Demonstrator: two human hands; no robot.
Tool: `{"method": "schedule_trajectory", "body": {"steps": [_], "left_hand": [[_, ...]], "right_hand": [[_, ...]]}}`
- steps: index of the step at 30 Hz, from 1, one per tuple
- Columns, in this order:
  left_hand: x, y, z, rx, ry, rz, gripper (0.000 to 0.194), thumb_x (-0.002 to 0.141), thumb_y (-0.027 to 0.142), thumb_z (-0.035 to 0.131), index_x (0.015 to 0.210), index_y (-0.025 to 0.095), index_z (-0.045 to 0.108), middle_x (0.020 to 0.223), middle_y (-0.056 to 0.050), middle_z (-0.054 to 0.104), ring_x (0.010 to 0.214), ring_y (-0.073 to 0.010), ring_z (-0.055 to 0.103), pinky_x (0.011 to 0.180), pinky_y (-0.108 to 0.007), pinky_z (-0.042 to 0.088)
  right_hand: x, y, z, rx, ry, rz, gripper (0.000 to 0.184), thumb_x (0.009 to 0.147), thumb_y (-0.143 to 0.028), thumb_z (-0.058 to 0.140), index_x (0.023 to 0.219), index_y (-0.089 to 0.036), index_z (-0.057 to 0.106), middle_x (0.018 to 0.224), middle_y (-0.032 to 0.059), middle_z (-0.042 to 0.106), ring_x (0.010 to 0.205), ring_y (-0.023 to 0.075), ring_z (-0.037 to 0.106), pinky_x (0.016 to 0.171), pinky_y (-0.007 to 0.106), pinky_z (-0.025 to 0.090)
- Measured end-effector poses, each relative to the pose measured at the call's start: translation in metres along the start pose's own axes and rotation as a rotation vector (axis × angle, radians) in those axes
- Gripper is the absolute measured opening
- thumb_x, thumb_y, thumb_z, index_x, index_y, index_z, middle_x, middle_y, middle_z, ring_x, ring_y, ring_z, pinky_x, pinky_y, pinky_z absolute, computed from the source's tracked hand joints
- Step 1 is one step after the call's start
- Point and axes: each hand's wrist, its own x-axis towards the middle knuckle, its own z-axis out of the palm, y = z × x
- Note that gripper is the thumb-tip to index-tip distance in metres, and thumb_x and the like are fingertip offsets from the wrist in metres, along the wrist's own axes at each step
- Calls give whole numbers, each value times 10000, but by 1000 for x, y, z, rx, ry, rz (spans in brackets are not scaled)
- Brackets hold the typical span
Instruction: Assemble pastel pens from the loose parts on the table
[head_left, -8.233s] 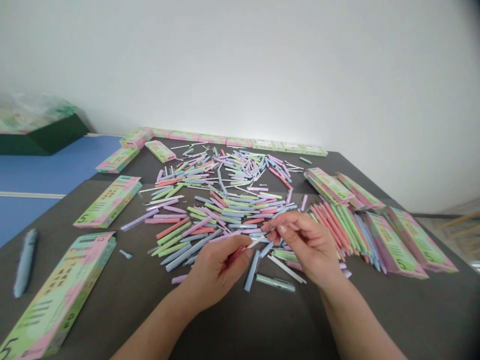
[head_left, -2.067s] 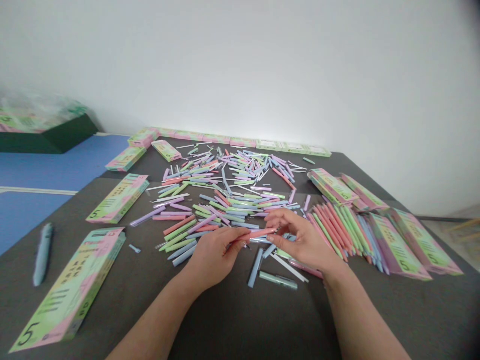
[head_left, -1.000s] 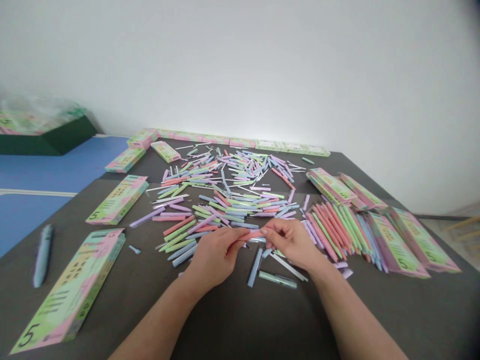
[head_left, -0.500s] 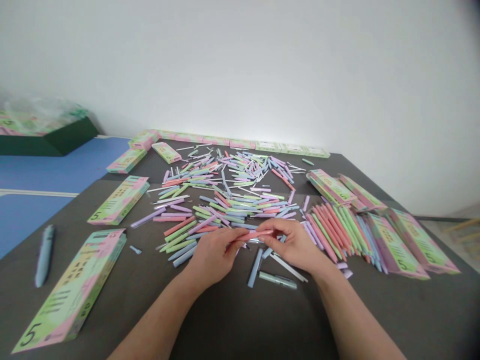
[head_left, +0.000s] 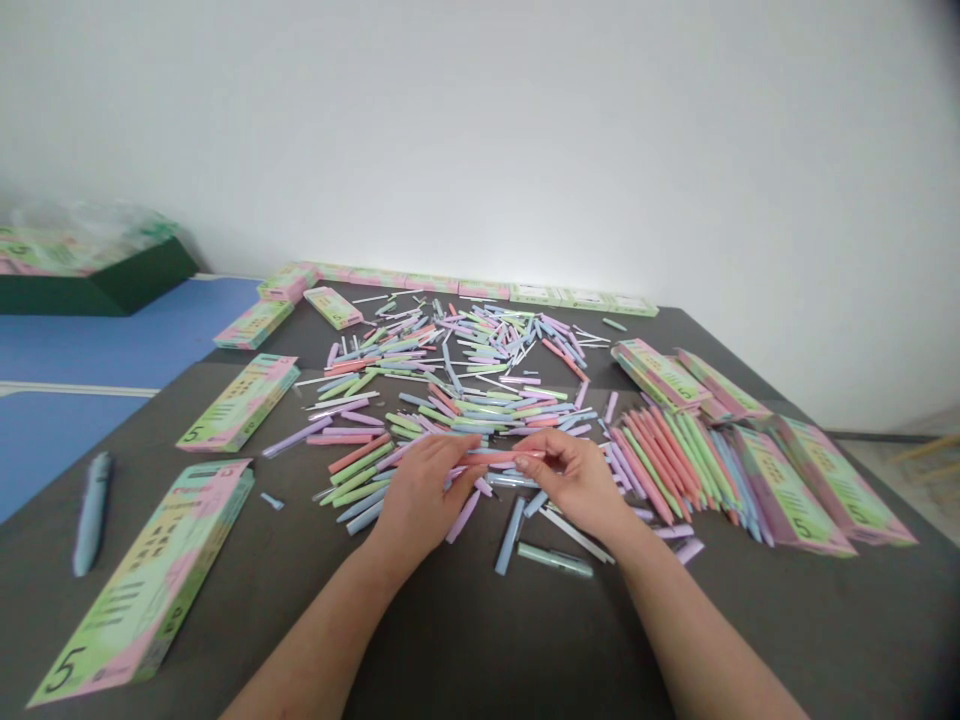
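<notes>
A coral pen (head_left: 499,457) lies crosswise between my two hands, above the near edge of a heap of pen parts. My left hand (head_left: 420,490) closes on its left end, with the index finger above and the thumb below. At its right end, my right hand (head_left: 581,485) pinches it between thumb and fingers. Just below my left thumb is a purple pen part (head_left: 463,516). On the table near my right hand are a blue pen part (head_left: 510,535), thin white refills (head_left: 574,533) and a pale green pen (head_left: 555,560).
Mixed pastel pen parts (head_left: 480,400) cover the table's middle. Coral, green and blue pens (head_left: 667,455) lie in a row at right, beside printed boxes (head_left: 795,490). More boxes (head_left: 142,580) lie at left, near a large blue pen-shaped object (head_left: 91,515). A dark green tray (head_left: 142,275) stands far left.
My hands have moved slightly apart, and more of the coral pen shows between them. A purple part now shows below my left thumb. Purple pieces by my right wrist are more visible.
</notes>
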Motion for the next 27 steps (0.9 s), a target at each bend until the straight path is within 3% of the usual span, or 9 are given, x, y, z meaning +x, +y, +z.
{"method": "schedule_trajectory", "body": {"steps": [3, 7, 11, 17, 27], "left_hand": [[4, -5, 0, -122, 149, -201, 383, 837, 360, 603, 1163, 159, 574, 1149, -130, 635, 1050, -252, 606, 867, -397, 513], [4, -6, 2, -422, 86, -408, 452, 900, 424, 479, 1234, 120, 481, 882, -76, 678, 770, -197, 672, 706, -334, 546], [4, -3, 1, -458, 104, -448, 416, 910, 389, 465, 1236, 132, 494, 763, -32, 676, 686, -180, 654, 694, -315, 518], [7, 2, -3, -595, 200, -525, 463, 867, 347, 525, 1269, 121, 486, 778, -23, 676, 630, -158, 627, 629, -279, 487], [8, 4, -4, -587, 191, -528, 406, 845, 372, 540, 1160, 117, 546, 711, -8, 659, 582, -147, 594, 581, -259, 463]], "right_hand": [[4, 4, -2, 189, 78, 49, 212, 775, -364, 654, 831, -160, 643, 687, 39, 663, 613, 160, 593, 564, 273, 456], [6, 4, -2, 268, 80, 75, 262, 746, -417, 677, 809, -168, 624, 640, 27, 642, 583, 156, 593, 551, 272, 465], [3, 3, 4, 281, 12, 95, 231, 763, -387, 663, 821, -171, 608, 678, 32, 662, 617, 163, 613, 579, 279, 479], [-1, 4, 12, 110, -137, 66, 120, 810, -288, 599, 858, -178, 615, 659, -7, 637, 588, 134, 580, 542, 240, 433], [-4, 6, 13, -2, -133, -33, 100, 835, -235, 559, 885, -179, 625, 681, -7, 633, 609, 127, 559, 561, 234, 413]]}}
